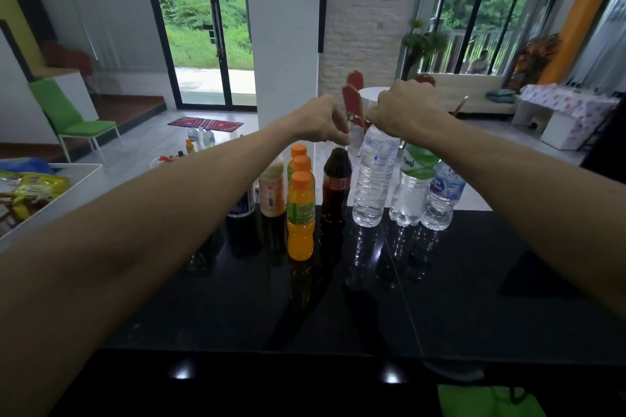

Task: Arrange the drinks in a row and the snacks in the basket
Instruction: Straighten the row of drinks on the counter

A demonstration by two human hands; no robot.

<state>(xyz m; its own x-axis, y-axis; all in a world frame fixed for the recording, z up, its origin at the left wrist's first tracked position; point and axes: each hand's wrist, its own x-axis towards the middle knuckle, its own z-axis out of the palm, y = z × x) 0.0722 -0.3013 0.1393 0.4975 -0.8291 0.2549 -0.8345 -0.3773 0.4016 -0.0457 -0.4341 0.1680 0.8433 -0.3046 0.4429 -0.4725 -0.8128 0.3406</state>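
1. Dark cola bottle with a red label (336,181) is standing upright near the far edge of the glossy black tabletop (440,281).
2. The left hand (321,122) is reaching over it, its grip pinching the cap.
3. The right hand (403,108) is covering the top of the tall clear plastic water bottle (374,179) just beside the cola, its grip curling round the cap.
4. Three orange juice bottles with orange caps (300,213) are standing one behind another, left of the cola.
5. Yellow-green snack packets (34,188) are lying in the white rectangular basket (79,178) at the left edge.
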